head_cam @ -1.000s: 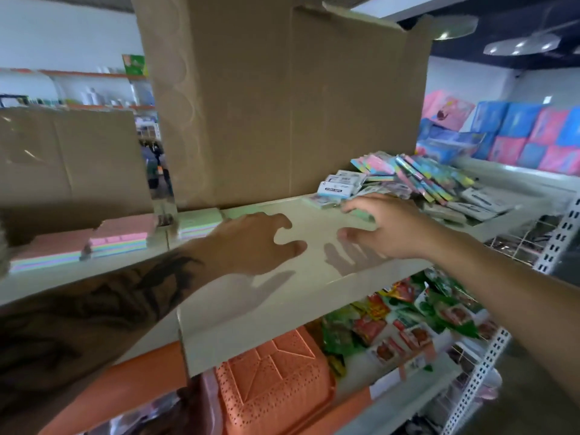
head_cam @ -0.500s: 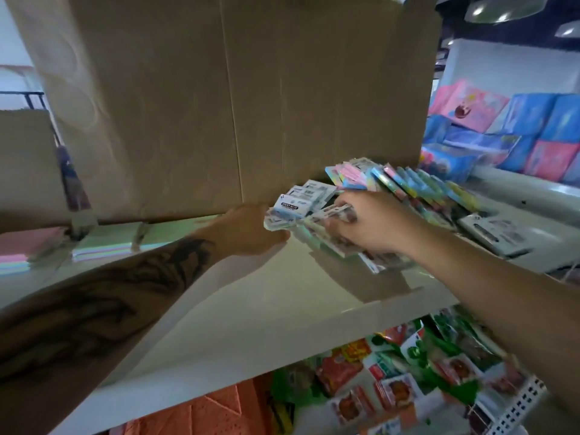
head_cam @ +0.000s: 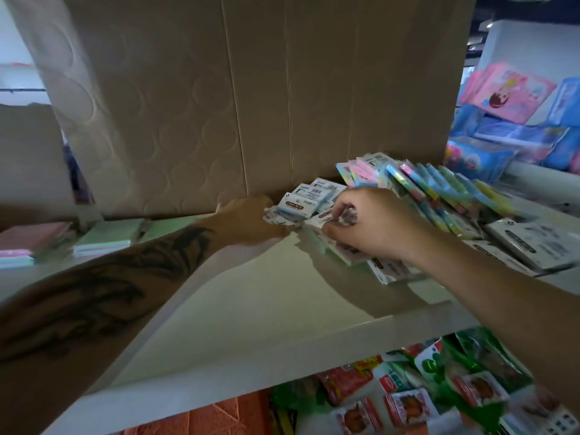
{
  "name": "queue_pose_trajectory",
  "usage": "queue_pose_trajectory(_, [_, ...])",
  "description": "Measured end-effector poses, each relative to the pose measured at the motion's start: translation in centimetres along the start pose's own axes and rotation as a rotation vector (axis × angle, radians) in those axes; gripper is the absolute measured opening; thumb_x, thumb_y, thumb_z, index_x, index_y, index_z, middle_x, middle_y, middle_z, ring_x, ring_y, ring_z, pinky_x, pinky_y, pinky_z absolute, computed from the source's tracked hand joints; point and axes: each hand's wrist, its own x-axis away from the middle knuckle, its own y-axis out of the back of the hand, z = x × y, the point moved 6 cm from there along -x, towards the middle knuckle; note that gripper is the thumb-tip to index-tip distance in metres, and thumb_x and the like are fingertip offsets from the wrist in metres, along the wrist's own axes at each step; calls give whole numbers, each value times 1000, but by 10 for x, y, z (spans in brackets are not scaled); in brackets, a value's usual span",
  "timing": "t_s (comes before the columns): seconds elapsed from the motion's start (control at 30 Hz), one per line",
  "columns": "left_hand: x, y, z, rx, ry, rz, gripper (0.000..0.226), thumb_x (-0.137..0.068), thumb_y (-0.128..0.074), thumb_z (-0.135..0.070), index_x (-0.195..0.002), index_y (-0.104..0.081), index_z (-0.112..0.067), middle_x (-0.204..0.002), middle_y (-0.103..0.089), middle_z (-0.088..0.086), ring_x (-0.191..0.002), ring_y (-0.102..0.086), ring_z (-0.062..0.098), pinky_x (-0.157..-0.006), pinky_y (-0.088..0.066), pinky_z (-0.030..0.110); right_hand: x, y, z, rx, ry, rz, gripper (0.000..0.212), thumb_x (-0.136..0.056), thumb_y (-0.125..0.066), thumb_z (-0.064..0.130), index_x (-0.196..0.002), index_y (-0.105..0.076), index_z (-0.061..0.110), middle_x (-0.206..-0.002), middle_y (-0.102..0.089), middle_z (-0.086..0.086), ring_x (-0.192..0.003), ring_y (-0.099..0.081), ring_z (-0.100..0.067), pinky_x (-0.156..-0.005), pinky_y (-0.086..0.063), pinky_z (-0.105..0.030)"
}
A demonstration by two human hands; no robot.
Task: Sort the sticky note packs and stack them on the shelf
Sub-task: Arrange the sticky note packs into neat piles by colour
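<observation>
On the white shelf (head_cam: 257, 312), both hands work at a loose heap of small sticky note packs (head_cam: 309, 200) lying just in front of the tall cardboard box (head_cam: 251, 98). The right hand (head_cam: 368, 224) has its fingers curled down and pinches one white-labelled pack at the near edge of the heap; the pack itself is mostly hidden under the knuckles. The left hand (head_cam: 248, 219) lies flat against the heap's left side, touching the packs, but its fingertips are hidden behind them, so whether it grips anything cannot be told. To the right, a row of coloured packs (head_cam: 439, 189) leans tilted, blurred at its far end, with larger white packs (head_cam: 530, 243) lying flat beside it. Pastel note pads (head_cam: 106, 237) sit stacked at the far left of the shelf, soft and smeared. Below the shelf, bright packets (head_cam: 408, 400) are cut off by the frame's edge
</observation>
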Motion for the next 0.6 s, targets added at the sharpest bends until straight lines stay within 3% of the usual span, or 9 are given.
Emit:
queue_pose_trajectory(0.13, [24,17,15,-54,-16,-67,72,-68,-59,-85,-124,-59,-42,-118,-67,-13,-106,-58,20,-100,-47,45,5,-1,23,18,59,-22,29,-84,-66,62,-95,-65,36,-92,-63,11,-75,-58,-5,-68,-49,-31])
queue_pose_trajectory(0.2, [41,29,28,-95,-19,-106,64,-77,-64,-78,-125,-57,-36,-120,-67,-12,-101,-59,18,-98,-47,41,6,-2,41,-28,99,-16,26,-86,-68,57,-97,-67,34,-96,-60,11,-79,-58,-8,-69,-49,-33])
queue_pose_trajectory(0.33, [92,57,63,-122,11,-154,70,-80,-63,-77,-133,-53,-33,-126,-68,-12,-102,-62,16,-100,-48,40,2,-7,91,-111,182,-37,26,-81,-71,57,-94,-68,34,-96,-62,8,-90,-62,-17,-82,-54,-42])
queue_pose_trajectory(0.6, [220,105,207,-87,164,-253,76,-74,-69,-75,-137,-57,-33,-130,-65,-9,-114,-61,21,-89,-45,33,-4,-49,248,-235,385,66,28,-83,-70,56,-98,-70,32,-95,-58,11,-87,-58,-9,-77,-49,-33])
